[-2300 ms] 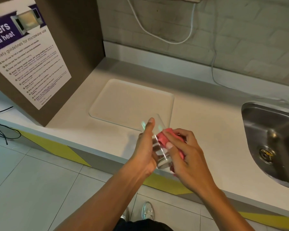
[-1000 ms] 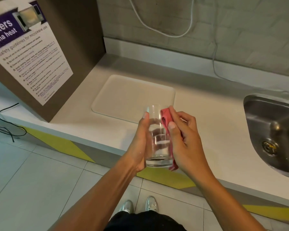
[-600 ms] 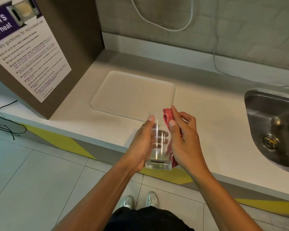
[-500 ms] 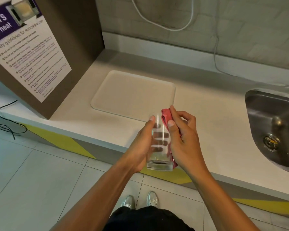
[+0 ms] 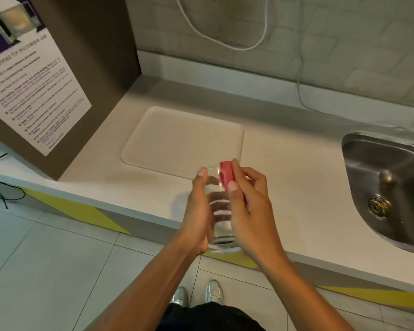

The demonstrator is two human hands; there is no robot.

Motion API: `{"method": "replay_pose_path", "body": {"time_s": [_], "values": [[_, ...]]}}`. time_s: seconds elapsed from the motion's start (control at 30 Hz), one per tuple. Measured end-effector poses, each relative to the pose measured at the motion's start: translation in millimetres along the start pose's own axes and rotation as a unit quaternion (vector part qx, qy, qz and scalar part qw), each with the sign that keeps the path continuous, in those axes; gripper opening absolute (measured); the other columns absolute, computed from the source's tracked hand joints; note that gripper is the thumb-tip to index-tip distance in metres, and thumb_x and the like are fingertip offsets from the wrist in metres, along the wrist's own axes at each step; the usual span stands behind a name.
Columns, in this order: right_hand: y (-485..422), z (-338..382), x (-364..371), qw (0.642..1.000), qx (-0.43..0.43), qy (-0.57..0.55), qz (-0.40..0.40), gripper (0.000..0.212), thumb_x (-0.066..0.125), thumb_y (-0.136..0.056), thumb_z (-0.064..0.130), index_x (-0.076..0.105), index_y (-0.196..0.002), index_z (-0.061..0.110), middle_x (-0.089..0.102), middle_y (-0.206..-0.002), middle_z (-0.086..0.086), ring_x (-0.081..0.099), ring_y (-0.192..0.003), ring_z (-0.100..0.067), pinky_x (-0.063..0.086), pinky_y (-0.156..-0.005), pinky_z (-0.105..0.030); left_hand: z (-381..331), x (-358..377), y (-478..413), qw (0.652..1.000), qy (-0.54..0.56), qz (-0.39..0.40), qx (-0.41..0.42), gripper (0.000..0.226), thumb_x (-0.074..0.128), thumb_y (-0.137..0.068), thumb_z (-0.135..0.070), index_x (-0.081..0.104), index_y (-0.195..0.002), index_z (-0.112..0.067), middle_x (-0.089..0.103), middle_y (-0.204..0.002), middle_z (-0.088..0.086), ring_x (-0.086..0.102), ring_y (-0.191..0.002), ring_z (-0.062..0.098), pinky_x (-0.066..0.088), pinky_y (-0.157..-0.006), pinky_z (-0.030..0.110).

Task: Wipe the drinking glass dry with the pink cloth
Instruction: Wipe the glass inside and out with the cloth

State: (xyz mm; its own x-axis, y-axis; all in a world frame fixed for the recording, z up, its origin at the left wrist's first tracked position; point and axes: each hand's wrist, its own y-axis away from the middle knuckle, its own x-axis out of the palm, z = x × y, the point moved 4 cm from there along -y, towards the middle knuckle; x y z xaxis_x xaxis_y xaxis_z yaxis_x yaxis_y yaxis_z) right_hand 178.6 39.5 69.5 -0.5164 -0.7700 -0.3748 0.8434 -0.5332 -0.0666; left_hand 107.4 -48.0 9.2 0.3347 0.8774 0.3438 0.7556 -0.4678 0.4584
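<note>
The drinking glass [image 5: 221, 211] stood upright in the air over the front edge of the countertop [image 5: 296, 187], just short of the near right corner of the pale mat [image 5: 182, 139]. The left hand [image 5: 198, 216] was wrapped round the glass's left side, thumb tip up near the rim, the other fingers curled behind and showing through the clear wall. A firm grip, closed on the glass. The right hand [image 5: 251, 211] pressed the pink cloth [image 5: 225, 174] against the glass's right side, at the rim. Thumb and forefinger pinched the cloth, only a small bunched fold of it peeking out above them; the remaining fingers [image 5: 258, 180] were loosely bent, spread a little behind. The sink [image 5: 359, 163] lay well apart to the right of the glass.
</note>
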Motion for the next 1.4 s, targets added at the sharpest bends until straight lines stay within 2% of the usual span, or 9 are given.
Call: {"method": "replay_pose_path", "body": {"time_s": [0.17, 0.3, 0.47, 0.6, 0.8, 0.93, 1.07, 1.2, 1.4], "values": [[33, -13, 6, 0.997, -0.054, 0.031, 0.044, 0.049, 0.048, -0.106, 0.03, 0.04, -0.149, 0.054, 0.032, -0.146, 0.018, 0.042, -0.136, -0.005, 0.058, -0.098, -0.043, -3, -12, -8, 1.0, -0.005, 0.008, 0.015, 0.071, 0.039, -0.097, -0.077, 0.07, -0.123, -0.019, 0.081, -0.108, 0.025, 0.076, -0.109, 0.045, 0.061, -0.097, 0.057], [-13, -7, -1, 0.999, 0.025, -0.042, 0.012, 0.041, 0.043, -0.107, 0.033, 0.04, -0.144, 0.051, 0.039, -0.138, 0.015, 0.05, -0.113, 0.021, 0.054, -0.086, -0.01, 8, -1, -6, 0.997, 0.021, 0.068, -0.022, 0.069, 0.037, -0.098, -0.076, 0.081, -0.112, -0.025, 0.082, -0.105, 0.024, 0.081, -0.095, 0.034, 0.066, -0.074, 0.043], [25, -9, 10, 0.995, -0.07, 0.047, 0.048, 0.046, 0.044, -0.107, 0.036, 0.038, -0.148, 0.056, 0.031, -0.145, 0.022, 0.041, -0.138, -0.006, 0.047, -0.109, -0.03, -9, -14, -15, 0.999, 0.031, 0.008, 0.001, 0.079, 0.038, -0.097, -0.078, 0.071, -0.124, -0.012, 0.074, -0.12, 0.036, 0.071, -0.116, 0.052, 0.056, -0.105, 0.062], [-2, -18, 3, 0.997, 0.045, -0.038, 0.044, 0.042, 0.041, -0.106, 0.039, 0.039, -0.143, 0.059, 0.039, -0.137, 0.021, 0.062, -0.108, 0.002, 0.059, -0.076, -0.017, 1, -9, -13, 0.999, 0.019, 0.032, -0.019, 0.075, 0.038, -0.098, -0.077, 0.067, -0.123, -0.012, 0.076, -0.11, 0.034, 0.075, -0.102, 0.042, 0.06, -0.095, 0.06], [14, -4, 8, 0.992, -0.095, 0.057, 0.056, 0.045, 0.045, -0.107, 0.032, 0.042, -0.149, 0.05, 0.034, -0.144, 0.022, 0.041, -0.135, -0.001, 0.042, -0.107, -0.014, -15, -11, -22, 0.998, 0.061, 0.018, 0.005, 0.076, 0.041, -0.092, -0.081, 0.072, -0.119, -0.017, 0.08, -0.108, 0.024, 0.077, -0.101, 0.039, 0.063, -0.09, 0.051], [6, -21, 0, 0.996, 0.047, -0.039, 0.067, 0.04, 0.041, -0.107, 0.037, 0.044, -0.143, 0.056, 0.042, -0.138, 0.022, 0.063, -0.105, 0.0, 0.056, -0.071, -0.01, -4, -12, -16, 0.998, 0.047, 0.022, -0.02, 0.072, 0.045, -0.089, -0.081, 0.067, -0.115, -0.017, 0.079, -0.105, 0.023, 0.075, -0.099, 0.04, 0.06, -0.093, 0.058], [-12, -12, -5, 0.998, 0.034, -0.05, 0.016, 0.041, 0.043, -0.108, 0.033, 0.045, -0.146, 0.047, 0.045, -0.134, 0.023, 0.062, -0.103, 0.006, 0.051, -0.08, -0.009, -1, -2, -11, 0.997, 0.055, 0.036, -0.037, 0.088, 0.04, -0.088, -0.085, 0.071, -0.126, -0.012, 0.08, -0.11, 0.024, 0.078, -0.096, 0.032, 0.064, -0.08, 0.047], [-4, -15, -4, 0.999, 0.018, -0.019, 0.02, 0.043, 0.042, -0.107, 0.037, 0.04, -0.149, 0.049, 0.041, -0.136, 0.023, 0.061, -0.11, -0.025, 0.057, -0.096, -0.048, -7, 0, -15, 1.0, -0.014, -0.02, -0.004, 0.091, 0.035, -0.085, -0.088, 0.07, -0.108, -0.006, 0.068, -0.07, 0.0, 0.063, -0.068, 0.015, 0.05, -0.074, 0.039], [-7, -13, -9, 0.999, -0.004, 0.035, -0.003, 0.044, 0.046, -0.108, 0.031, 0.042, -0.15, 0.043, 0.039, -0.138, 0.014, 0.042, -0.133, -0.006, 0.043, -0.11, -0.023, -9, -5, -10, 0.994, -0.073, -0.063, 0.048, 0.076, 0.04, -0.1, -0.076, 0.065, -0.112, -0.006, 0.084, -0.093, 0.012, 0.082, -0.086, 0.024, 0.062, -0.084, 0.046]]}}
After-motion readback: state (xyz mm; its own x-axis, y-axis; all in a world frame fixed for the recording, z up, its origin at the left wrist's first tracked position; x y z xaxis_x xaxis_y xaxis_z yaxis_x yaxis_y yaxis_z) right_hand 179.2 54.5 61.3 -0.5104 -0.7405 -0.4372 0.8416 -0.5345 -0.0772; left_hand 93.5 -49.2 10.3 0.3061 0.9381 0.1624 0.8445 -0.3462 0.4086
